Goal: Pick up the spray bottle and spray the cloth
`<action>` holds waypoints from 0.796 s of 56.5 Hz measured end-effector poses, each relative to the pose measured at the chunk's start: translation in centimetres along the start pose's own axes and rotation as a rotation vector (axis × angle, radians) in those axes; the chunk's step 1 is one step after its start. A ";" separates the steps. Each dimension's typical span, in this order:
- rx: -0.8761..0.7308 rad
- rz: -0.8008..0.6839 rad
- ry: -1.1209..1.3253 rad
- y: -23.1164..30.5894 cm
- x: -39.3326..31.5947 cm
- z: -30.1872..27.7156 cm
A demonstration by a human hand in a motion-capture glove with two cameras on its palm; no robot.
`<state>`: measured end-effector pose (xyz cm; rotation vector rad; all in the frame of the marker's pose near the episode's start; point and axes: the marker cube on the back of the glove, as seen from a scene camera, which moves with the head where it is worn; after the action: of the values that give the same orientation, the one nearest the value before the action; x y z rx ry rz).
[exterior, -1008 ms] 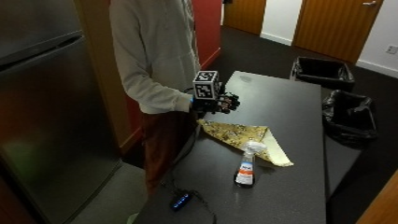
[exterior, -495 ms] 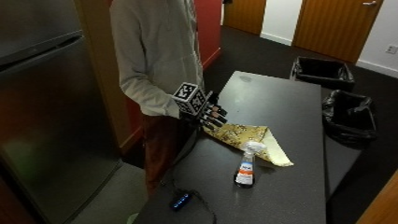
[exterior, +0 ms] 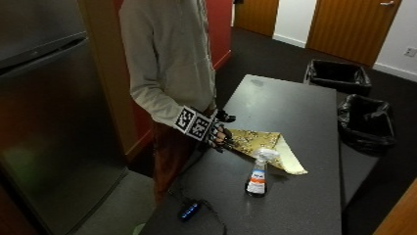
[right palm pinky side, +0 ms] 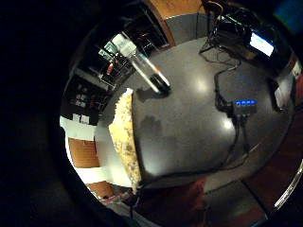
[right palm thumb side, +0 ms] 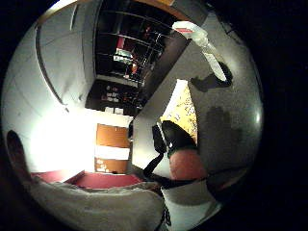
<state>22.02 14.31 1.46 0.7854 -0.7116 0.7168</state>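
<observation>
Black-gloved right hand (exterior: 220, 138) has dropped to the table (exterior: 306, 107) edge beside the cloth (exterior: 261, 144), fingers seemingly relaxed and empty, spray bottle (exterior: 257, 172) yet ungrasped.

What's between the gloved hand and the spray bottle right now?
In the outside view the right hand hangs at the table's near edge; the corner of the gold patterned cloth and bare dark tabletop separate it from the upright spray bottle.
</observation>
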 end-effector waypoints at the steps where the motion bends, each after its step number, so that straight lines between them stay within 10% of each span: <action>1: -0.003 0.003 -0.005 -0.1 0.1 0.1; 45: -0.029 0.113 -0.114 -5.8 3.3 4.6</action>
<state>27.09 8.59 4.22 0.7687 -0.8733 0.7659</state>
